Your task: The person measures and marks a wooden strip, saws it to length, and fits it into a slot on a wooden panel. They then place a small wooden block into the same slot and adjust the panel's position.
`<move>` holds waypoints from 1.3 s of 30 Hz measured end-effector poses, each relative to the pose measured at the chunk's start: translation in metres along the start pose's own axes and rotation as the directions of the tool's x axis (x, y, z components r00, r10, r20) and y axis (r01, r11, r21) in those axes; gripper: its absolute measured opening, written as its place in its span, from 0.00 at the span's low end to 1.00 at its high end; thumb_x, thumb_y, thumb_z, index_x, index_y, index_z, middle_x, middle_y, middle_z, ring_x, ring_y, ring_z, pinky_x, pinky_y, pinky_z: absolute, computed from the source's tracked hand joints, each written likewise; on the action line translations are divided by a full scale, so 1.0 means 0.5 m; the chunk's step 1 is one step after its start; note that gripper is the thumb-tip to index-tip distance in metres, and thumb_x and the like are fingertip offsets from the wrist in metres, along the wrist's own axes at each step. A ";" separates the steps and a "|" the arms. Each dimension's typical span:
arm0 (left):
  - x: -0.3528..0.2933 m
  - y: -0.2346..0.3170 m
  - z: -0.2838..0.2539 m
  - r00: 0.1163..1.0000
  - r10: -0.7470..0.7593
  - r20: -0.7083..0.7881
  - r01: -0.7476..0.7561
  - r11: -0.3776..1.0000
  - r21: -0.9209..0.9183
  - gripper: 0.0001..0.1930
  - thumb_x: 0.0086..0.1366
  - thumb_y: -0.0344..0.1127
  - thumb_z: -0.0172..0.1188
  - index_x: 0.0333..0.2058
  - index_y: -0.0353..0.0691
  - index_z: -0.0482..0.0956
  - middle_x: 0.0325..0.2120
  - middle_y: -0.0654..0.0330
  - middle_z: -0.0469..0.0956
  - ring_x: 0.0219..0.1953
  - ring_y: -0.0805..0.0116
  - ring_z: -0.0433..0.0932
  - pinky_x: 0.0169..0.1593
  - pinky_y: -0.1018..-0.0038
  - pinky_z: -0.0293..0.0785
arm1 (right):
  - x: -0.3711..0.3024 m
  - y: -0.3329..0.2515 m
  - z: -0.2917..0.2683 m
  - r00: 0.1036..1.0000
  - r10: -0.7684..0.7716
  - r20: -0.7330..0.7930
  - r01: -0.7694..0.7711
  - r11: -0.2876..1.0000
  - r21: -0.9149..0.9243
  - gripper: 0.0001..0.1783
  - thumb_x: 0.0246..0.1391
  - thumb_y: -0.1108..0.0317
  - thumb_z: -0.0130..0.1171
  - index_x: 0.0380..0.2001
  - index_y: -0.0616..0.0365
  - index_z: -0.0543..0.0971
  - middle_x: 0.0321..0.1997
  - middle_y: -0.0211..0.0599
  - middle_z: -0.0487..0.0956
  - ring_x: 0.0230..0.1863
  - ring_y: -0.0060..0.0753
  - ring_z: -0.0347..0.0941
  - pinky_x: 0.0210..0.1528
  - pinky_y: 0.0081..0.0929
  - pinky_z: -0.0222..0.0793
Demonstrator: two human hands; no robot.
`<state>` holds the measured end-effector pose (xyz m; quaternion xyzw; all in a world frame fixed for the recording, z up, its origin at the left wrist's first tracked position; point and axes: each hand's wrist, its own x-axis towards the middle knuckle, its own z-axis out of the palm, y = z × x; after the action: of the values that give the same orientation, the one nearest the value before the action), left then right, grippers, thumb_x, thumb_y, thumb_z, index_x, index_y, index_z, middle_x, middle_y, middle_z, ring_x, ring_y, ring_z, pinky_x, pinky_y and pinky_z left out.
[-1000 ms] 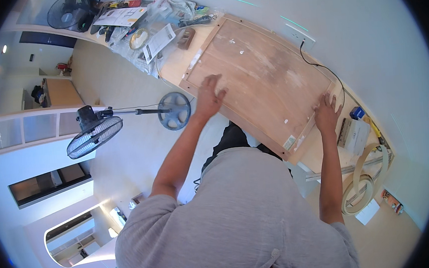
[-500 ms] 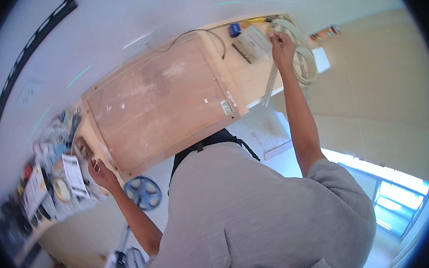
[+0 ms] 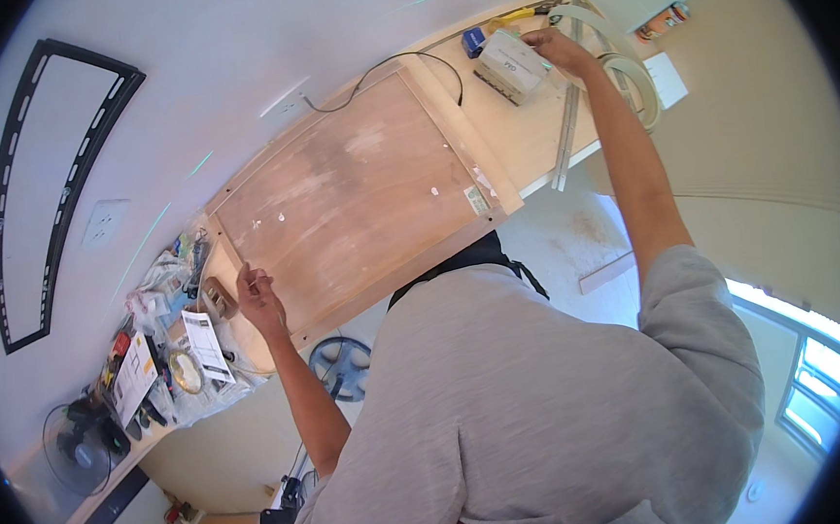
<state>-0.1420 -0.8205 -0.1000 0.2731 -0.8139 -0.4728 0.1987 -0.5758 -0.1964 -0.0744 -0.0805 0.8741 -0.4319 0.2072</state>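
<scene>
A shallow wooden panel with a raised frame [image 3: 346, 184] lies on the bench in front of me. My left hand [image 3: 263, 300] is over its left end, fingers curled together; what they hold, if anything, is too small to make out. At the bench's far right, my right hand [image 3: 563, 49] closes its fingertips on the far right corner of a small white box [image 3: 513, 67]. Beneath the box's left side shows a dark-edged strip [image 3: 496, 88]. Rolls of pale edge banding [image 3: 633, 82] lie right of this hand, and a metal straightedge [image 3: 567, 140] runs below it.
A blue box [image 3: 474, 42] and a yellow-handled tool [image 3: 512, 17] sit behind the white box. A black cable [image 3: 382, 70] crosses the panel's far edge. Papers [image 3: 208, 345] and clutter cover the left bench, with a fan [image 3: 87, 446] beyond. A blue-grey wheel [image 3: 342, 368] stands below.
My right hand has come from above the edge banding onto the white box's corner. My left hand has moved from beside the panel to over its left end. The whole view has shifted.
</scene>
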 end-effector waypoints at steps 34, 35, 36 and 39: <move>-0.209 0.079 0.069 0.991 -0.131 0.022 0.121 0.958 0.260 0.21 0.70 0.33 0.64 0.60 0.36 0.76 0.34 0.53 0.84 0.31 0.64 0.83 0.36 0.69 0.79 | 0.045 0.060 0.003 0.975 -0.106 -0.193 0.167 0.928 0.334 0.13 0.68 0.62 0.61 0.46 0.61 0.80 0.40 0.34 0.85 0.38 0.26 0.82 0.41 0.24 0.76; -0.209 0.074 0.065 0.986 -0.167 0.010 0.158 0.952 0.261 0.21 0.69 0.33 0.64 0.59 0.36 0.77 0.34 0.52 0.84 0.31 0.63 0.84 0.37 0.68 0.79 | 0.026 0.058 -0.014 0.965 -0.075 -0.252 0.166 0.919 0.359 0.14 0.68 0.62 0.61 0.50 0.60 0.79 0.41 0.32 0.85 0.39 0.24 0.81 0.42 0.21 0.76; -0.210 0.070 0.060 0.991 -0.135 -0.010 0.132 0.953 0.274 0.21 0.69 0.34 0.65 0.59 0.37 0.77 0.34 0.51 0.84 0.31 0.61 0.84 0.37 0.67 0.79 | 0.007 0.055 -0.018 0.939 -0.022 -0.343 0.179 0.882 0.436 0.17 0.68 0.62 0.63 0.53 0.60 0.80 0.43 0.33 0.84 0.41 0.24 0.81 0.43 0.21 0.75; -0.213 0.051 0.035 0.987 -0.126 -0.099 0.152 0.937 0.314 0.19 0.67 0.34 0.65 0.55 0.35 0.79 0.32 0.48 0.85 0.34 0.55 0.85 0.40 0.64 0.80 | -0.057 0.042 -0.041 0.928 0.031 -0.372 0.197 0.807 0.557 0.22 0.69 0.61 0.63 0.59 0.63 0.78 0.46 0.35 0.83 0.46 0.24 0.79 0.47 0.20 0.75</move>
<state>-0.0764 -0.7312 -0.0927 0.3768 -0.8501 -0.3362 0.1493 -0.5583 -0.1598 -0.0716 0.0298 0.7167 -0.6958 0.0370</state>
